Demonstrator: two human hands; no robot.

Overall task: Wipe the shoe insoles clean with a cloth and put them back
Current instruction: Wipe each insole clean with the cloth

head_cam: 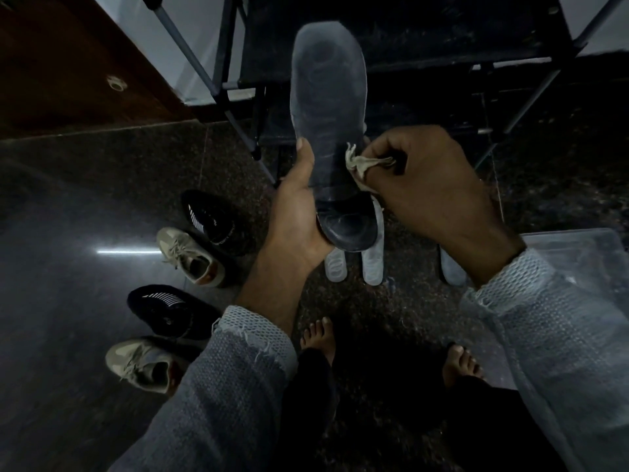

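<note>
Insole (328, 107) is up in the air in front of the person, dark grey, toe end pointing away toward the black shoe rack (408, 46), heel end down near the wrist. Left hand (299, 212) has its grip clamped on the heel half, thumb lying along the left edge and palm cupping underneath. Right hand (425, 185) has its grip closed around a small beige cloth (364, 168), which is bunched up and poking out between the fingers, touching the right edge of the insole about midway down.

Down on the dark speckled floor (85, 206), just below the hands, three more insoles are lying flat: two pale ones (372, 264) side by side, partly hidden behind the held one, and a darker one (452, 270) off to the right, mostly covered by the right wrist. Can't tell much more about those, the room's pretty dim.

Off to the left, four shoes sit in a rough column: a black knit sneaker (211, 219) farthest away, a tan lace-up sneaker (190, 257) just beside it, another black knit one (170, 311), then a second tan one (143, 364) closest, partly behind the left sleeve (231, 386). Both sleeves are a greyish knit with frayed cuffs. Person's barefoot, both feet (320, 335) visible at the bottom. A clear plastic container (578, 253) sits at the right edge, and a brown wooden door (68, 63) is at top left.
</note>
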